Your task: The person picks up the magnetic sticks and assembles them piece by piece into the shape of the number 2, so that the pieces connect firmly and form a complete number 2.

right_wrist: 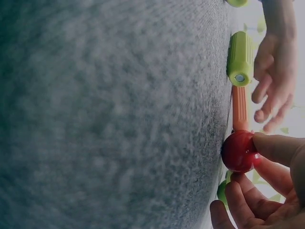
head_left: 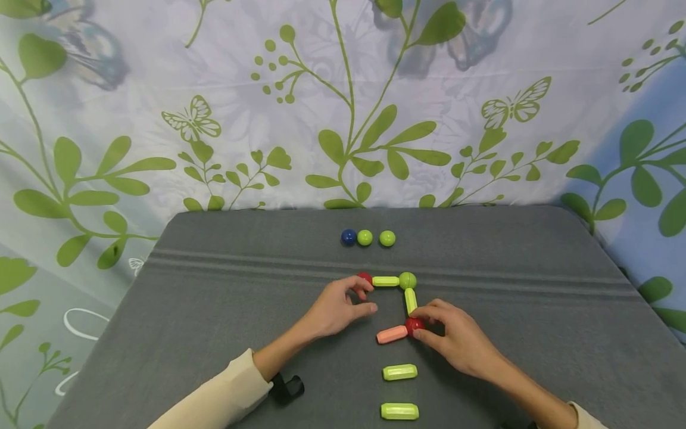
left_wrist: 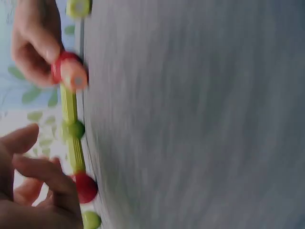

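Observation:
My right hand (head_left: 455, 339) pinches a red ball (head_left: 415, 326) between thumb and fingers. A salmon-pink magnetic rod (head_left: 392, 334) points left from that ball, and a yellow-green rod (head_left: 410, 302) runs from it away from me to a green ball (head_left: 408, 280). From there another yellow-green rod (head_left: 386, 281) leads left to a second red ball (head_left: 365, 277). Beside this second ball hovers my left hand (head_left: 340, 307), its fingers loosely bent and thumb apart, holding nothing. Its fingers partly cover the ball in the head view.
Two loose yellow-green rods, one nearer (head_left: 399, 411) and one farther (head_left: 399, 372), lie in front of the chain on the grey table (head_left: 225, 310). Toward the back edge sit a blue ball (head_left: 349, 237) and two green balls (head_left: 387, 238). A patterned cloth (head_left: 236, 77) hangs behind.

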{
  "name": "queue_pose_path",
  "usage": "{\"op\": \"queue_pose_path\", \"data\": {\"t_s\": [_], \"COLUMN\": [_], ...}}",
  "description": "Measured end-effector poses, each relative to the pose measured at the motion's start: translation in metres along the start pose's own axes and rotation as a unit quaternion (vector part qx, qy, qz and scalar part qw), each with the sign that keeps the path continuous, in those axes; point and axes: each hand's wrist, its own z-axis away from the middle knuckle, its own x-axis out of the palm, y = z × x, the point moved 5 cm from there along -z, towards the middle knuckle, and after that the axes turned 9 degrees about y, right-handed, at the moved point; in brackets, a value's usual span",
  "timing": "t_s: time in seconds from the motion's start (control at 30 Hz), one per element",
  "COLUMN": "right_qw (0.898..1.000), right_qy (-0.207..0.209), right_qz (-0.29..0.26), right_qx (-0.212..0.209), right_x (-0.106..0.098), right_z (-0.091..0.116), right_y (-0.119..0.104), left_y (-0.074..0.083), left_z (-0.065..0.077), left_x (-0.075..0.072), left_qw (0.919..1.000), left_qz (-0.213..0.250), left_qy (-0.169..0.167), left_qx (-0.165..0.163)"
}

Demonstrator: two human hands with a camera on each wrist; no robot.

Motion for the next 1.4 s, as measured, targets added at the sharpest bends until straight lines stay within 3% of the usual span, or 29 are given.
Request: {"op": "queue_pose_path", "data": {"t_s": [0.17, 0.33, 0.83, 1.17, 1.4], "right_qw": [1.0, 1.0, 1.0, 1.0, 1.0], "right_qy": [0.002, 0.003, -0.003, 0.0, 0.001], "right_qz": [0.005, 0.005, 0.008, 0.008, 0.015], "right_qx": [-0.002, -0.005, 0.004, -0.006, -0.017], "right_x": [-0.001, -0.001, 0.0, 0.0, 0.0], "right_z": [0.001, 0.001, 0.001, 0.002, 0.002], "right_y": [0.0, 0.0, 0.0, -0.001, -0.001], "left_y": [0.005, 0.006, 0.01, 0.008, 0.007], "left_z": [0.013, 0.018, 0.024, 0.024, 0.022], "left_x": [0.022, 0.032, 0.035, 0.037, 0.034], "left_qw": [0.9966, 0.9935, 0.9922, 0.9917, 0.994], "left_qz": [-0.036, -0.057, -0.072, -0.07, -0.06], "left_qy": [-0.074, -0.098, -0.1, -0.106, -0.089], "left_qx": [0.0, -0.011, 0.02, 0.015, 0.019]}}
